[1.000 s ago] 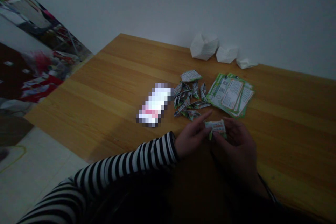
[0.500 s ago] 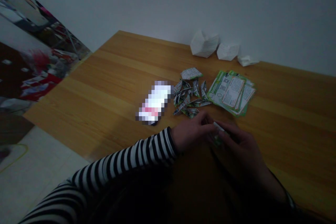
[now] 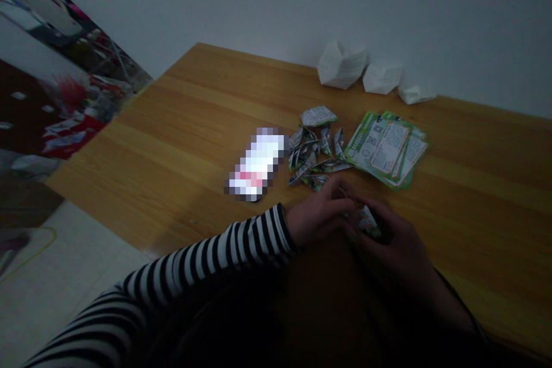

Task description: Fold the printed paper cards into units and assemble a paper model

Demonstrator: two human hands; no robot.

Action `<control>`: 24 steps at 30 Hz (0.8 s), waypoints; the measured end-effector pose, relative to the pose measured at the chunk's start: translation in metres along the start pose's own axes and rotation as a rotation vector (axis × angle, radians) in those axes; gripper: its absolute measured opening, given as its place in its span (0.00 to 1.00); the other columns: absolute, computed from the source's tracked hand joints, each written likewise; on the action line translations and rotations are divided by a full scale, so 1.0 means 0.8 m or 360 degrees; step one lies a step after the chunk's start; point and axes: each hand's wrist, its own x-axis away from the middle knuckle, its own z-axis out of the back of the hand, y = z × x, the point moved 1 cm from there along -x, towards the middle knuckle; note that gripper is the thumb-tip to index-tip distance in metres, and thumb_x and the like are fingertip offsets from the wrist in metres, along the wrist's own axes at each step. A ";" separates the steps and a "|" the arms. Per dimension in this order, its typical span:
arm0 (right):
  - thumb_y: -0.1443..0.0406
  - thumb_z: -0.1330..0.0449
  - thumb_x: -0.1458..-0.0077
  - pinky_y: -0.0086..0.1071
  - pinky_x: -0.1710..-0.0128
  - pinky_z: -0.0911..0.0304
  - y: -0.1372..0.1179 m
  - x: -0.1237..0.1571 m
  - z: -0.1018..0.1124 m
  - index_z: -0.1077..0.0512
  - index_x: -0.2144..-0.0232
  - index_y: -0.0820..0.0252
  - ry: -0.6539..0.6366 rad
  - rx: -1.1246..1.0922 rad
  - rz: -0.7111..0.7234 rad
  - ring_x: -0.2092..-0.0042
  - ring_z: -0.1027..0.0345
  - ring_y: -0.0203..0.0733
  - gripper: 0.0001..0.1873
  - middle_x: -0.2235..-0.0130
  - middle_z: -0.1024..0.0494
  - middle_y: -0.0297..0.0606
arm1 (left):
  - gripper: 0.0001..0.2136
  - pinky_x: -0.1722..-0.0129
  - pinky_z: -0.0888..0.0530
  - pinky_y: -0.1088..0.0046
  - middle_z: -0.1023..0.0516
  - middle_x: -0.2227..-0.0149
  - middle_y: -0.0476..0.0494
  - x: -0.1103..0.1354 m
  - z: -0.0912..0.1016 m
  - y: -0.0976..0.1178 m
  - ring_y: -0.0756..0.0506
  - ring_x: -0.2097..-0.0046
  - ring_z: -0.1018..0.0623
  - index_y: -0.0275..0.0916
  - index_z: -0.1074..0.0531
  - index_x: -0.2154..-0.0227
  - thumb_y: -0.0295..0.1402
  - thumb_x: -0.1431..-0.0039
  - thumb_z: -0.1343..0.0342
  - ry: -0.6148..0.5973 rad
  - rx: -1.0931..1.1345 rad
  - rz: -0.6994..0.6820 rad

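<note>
Just past the table's near edge, a small folded piece of printed paper is held between my two hands. My right hand curls round it, thumb on the near side and fingers on the far side. My left hand, coming out of a striped sleeve, has its fingers bent and pinched at the paper's left end; the fingertips are partly hidden. Beyond the left hand lies a loose pile of folded paper pieces, green and grey with print. To its right rests a fanned stack of flat green-bordered printed sheets.
A phone with a lit, blurred screen lies left of the pile. Several white folded paper shapes stand along the wall at the table's back. The wooden table's left edge drops to a pale floor, with clutter beyond.
The folded paper has turned in my fingers and more of its printed face shows at my right hand. The view has shifted slightly, moving the table things a little right and up.
</note>
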 end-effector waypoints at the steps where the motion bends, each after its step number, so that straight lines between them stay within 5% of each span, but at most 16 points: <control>1: 0.59 0.31 0.48 0.44 0.49 0.28 0.000 0.000 -0.001 0.26 0.47 0.54 0.0032 -0.0008 -0.0006 0.51 0.23 0.49 0.25 0.49 0.20 0.41 | 0.04 0.52 0.22 0.67 0.37 0.51 0.39 0.000 -0.001 0.000 0.47 0.53 0.27 0.35 0.29 0.67 0.28 0.36 0.47 0.0033 0.0026 0.0007; 6: 0.61 0.30 0.50 0.37 0.55 0.25 -0.009 0.001 -0.003 0.25 0.49 0.54 0.0002 -0.0201 -0.0073 0.54 0.22 0.46 0.24 0.52 0.18 0.40 | 0.04 0.59 0.22 0.71 0.32 0.53 0.42 0.002 -0.008 -0.002 0.49 0.57 0.26 0.37 0.30 0.62 0.26 0.35 0.49 0.0168 0.0132 0.0112; 9: 0.62 0.29 0.50 0.35 0.60 0.25 -0.014 0.004 -0.004 0.23 0.53 0.54 0.0160 -0.0163 -0.0084 0.59 0.22 0.43 0.20 0.57 0.17 0.38 | 0.04 0.56 0.23 0.68 0.31 0.52 0.40 0.002 -0.008 0.000 0.48 0.56 0.25 0.38 0.29 0.60 0.27 0.35 0.48 0.0173 0.0103 0.0097; 13: 0.66 0.31 0.49 0.32 0.64 0.28 -0.015 0.008 -0.003 0.18 0.65 0.53 0.0445 0.0133 0.0248 0.63 0.25 0.41 0.06 0.63 0.20 0.36 | 0.15 0.48 0.23 0.64 0.32 0.48 0.37 0.003 -0.003 0.010 0.43 0.48 0.26 0.38 0.31 0.52 0.37 0.39 0.38 0.0266 0.0202 -0.0001; 16: 0.70 0.31 0.50 0.33 0.61 0.28 -0.012 0.010 -0.001 0.17 0.65 0.49 0.0547 0.0110 0.0483 0.59 0.26 0.41 0.10 0.58 0.22 0.36 | 0.24 0.49 0.22 0.64 0.32 0.47 0.36 0.003 0.000 0.013 0.44 0.49 0.24 0.40 0.36 0.44 0.40 0.40 0.37 0.0419 0.0315 -0.0041; 21: 0.72 0.34 0.47 0.33 0.59 0.29 -0.008 0.008 -0.003 0.17 0.63 0.46 0.0375 -0.0005 0.0425 0.56 0.25 0.41 0.14 0.57 0.20 0.35 | 0.17 0.48 0.24 0.65 0.26 0.50 0.36 0.006 0.005 0.020 0.43 0.48 0.24 0.39 0.27 0.49 0.37 0.39 0.38 0.0375 -0.0241 -0.0466; 24: 0.72 0.35 0.46 0.33 0.61 0.29 -0.008 0.008 -0.006 0.16 0.63 0.45 0.0403 -0.0033 0.0437 0.58 0.25 0.40 0.15 0.60 0.18 0.34 | 0.15 0.54 0.23 0.67 0.22 0.54 0.37 0.008 0.006 0.024 0.45 0.54 0.21 0.36 0.25 0.51 0.36 0.38 0.39 0.0377 -0.0399 -0.0522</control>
